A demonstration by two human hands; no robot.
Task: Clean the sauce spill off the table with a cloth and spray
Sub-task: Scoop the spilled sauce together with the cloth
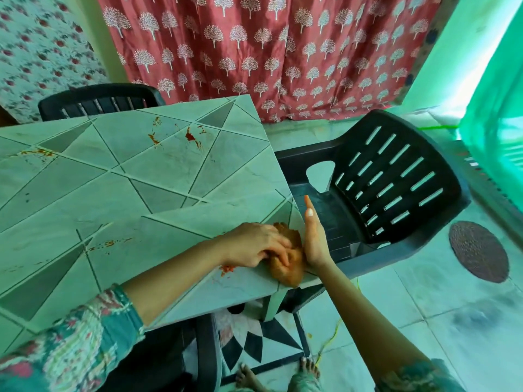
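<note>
**Grip check: cloth [287, 268] wadded at desk [169, 179] edge**

Left grip [254, 246] has its fingers curled over the cloth, pinching the orange-stained wad down on the desk right at the near-right edge. Right grip [314, 239] is spread flat, fingers straight, standing edge-on vs. the desk rim and touching the cloth. It looks like a stop so nothing goes over onto the chair [396, 179]. To do this bit well, imo: fold the wad inward, lift it w/ the mess trapped, and don't drag it off the rim. A red smear [226, 269] sits just beside the left wrist. More sauce streaks [192, 137] lie at the far side, others mid-desk & far left. Spray bottle isn't in view.
</note>
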